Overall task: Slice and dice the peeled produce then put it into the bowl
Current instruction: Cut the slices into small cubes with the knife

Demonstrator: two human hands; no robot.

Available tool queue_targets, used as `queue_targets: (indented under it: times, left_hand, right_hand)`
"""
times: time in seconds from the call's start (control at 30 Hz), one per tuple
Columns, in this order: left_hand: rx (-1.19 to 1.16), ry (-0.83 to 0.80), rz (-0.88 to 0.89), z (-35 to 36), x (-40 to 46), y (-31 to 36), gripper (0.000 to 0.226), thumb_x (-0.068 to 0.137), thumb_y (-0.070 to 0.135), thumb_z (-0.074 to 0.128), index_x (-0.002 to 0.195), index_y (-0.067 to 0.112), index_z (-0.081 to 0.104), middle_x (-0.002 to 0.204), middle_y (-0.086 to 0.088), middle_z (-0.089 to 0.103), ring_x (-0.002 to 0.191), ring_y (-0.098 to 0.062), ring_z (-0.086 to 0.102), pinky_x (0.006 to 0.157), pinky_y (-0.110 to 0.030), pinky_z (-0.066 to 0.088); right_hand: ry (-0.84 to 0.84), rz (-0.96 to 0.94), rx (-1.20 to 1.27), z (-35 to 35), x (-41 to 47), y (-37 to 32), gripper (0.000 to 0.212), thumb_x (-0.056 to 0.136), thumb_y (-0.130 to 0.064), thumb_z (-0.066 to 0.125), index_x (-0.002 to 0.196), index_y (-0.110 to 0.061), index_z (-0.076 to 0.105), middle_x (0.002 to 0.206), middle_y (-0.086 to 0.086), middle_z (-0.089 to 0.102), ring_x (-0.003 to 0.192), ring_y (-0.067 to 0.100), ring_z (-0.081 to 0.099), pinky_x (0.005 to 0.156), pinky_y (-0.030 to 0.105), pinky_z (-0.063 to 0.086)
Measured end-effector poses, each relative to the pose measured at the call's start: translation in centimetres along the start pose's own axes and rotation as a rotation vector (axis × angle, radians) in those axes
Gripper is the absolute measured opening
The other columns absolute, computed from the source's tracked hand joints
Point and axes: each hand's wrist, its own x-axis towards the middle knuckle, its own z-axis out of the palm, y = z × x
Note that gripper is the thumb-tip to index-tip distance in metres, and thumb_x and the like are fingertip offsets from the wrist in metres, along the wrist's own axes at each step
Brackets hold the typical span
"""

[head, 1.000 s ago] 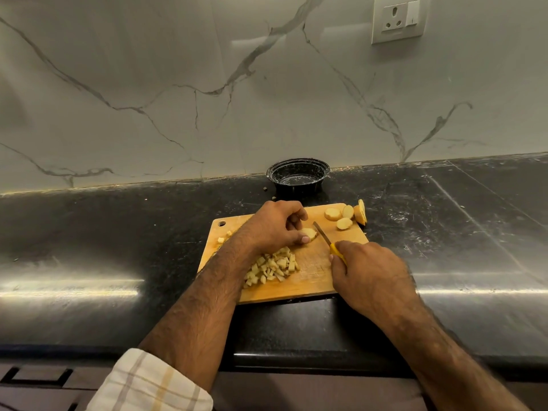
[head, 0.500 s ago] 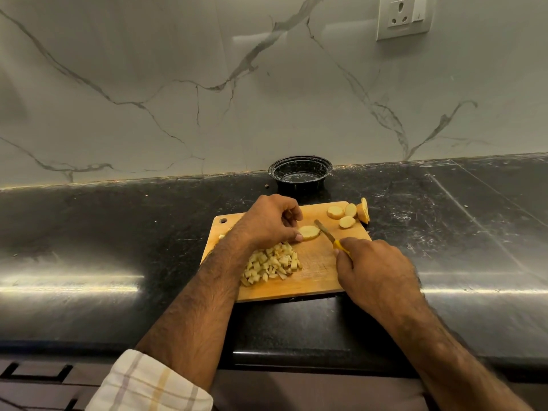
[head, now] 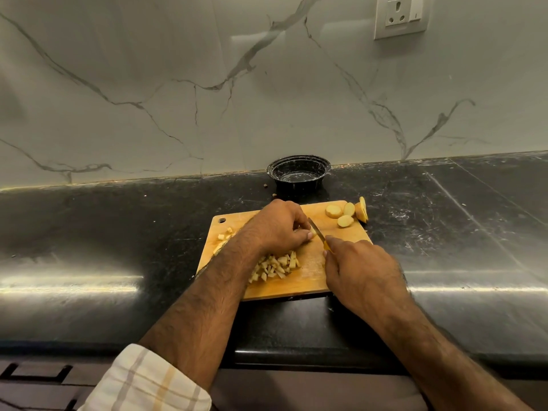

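- Potato slice (head: pixel 310 232) lies mid-board on the cutting board (head: pixel 311 280), pinned under the left hand's (head: pixel 277 226) curled fingertips.
- Right hand (head: pixel 360 272) is clamped on the knife (head: pixel 318 234), its blade just beside those fingertips; a slip could nick them.
- Diced pieces (head: pixel 275 266) sit near; the bowl (head: pixel 298 173) waits far.

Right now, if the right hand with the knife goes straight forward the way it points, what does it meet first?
Most likely the left hand: the knife in the right hand points up-left at its fingertips, which hold a slice that is mostly hidden. Depth is unclear, so how close the blade is to them cannot be told.
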Motion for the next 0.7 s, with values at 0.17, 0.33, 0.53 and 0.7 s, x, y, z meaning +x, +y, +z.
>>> queue_targets:
  times: [0.17,0.33,0.53,0.7]
  left_hand:
    - [0.066,0.027,0.011,0.1,0.2,0.6,0.018,0.095,0.037,0.074,0.105,0.024,0.080,0.111,0.012,0.068,0.104,-0.008,0.061,0.092,-0.032,0.058]
    - [0.104,0.012,0.001,0.1,0.4,1.2,0.019,0.096,0.036,0.074,0.106,0.021,0.080,0.102,0.010,0.068,0.094,-0.008,0.062,0.082,-0.026,0.059]
    - [0.044,0.012,-0.009,0.0,0.0,1.0,0.020,0.097,0.033,0.074,0.112,0.020,0.080,0.107,0.009,0.070,0.098,-0.006,0.062,0.089,-0.028,0.058]
    - [-0.056,-0.002,-0.006,-0.3,-0.5,0.0,0.024,0.096,0.036,0.075,0.115,0.023,0.079,0.114,0.010,0.071,0.105,-0.007,0.062,0.093,-0.031,0.056]
  right_hand:
    - [-0.016,0.015,-0.034,0.1,0.7,-0.7,0.048,0.109,-0.039,0.034,0.155,-0.033,0.038,0.108,0.001,0.064,0.093,0.022,0.060,0.079,0.040,0.054]
    - [-0.093,0.013,-0.044,-0.4,1.2,-0.9,0.037,0.104,-0.035,0.045,0.140,-0.031,0.054,0.087,-0.006,0.047,0.088,0.018,0.053,0.078,0.038,0.052]
    - [-0.109,-0.006,-0.046,-0.9,-1.4,-0.5,0.036,0.103,-0.034,0.050,0.138,-0.032,0.057,0.094,-0.008,0.048,0.091,0.017,0.052,0.080,0.034,0.048]
    - [-0.013,0.006,0.012,-1.7,-3.0,0.3,0.040,0.105,-0.042,0.045,0.143,-0.034,0.055,0.118,-0.003,0.063,0.101,0.016,0.057,0.088,0.036,0.053]
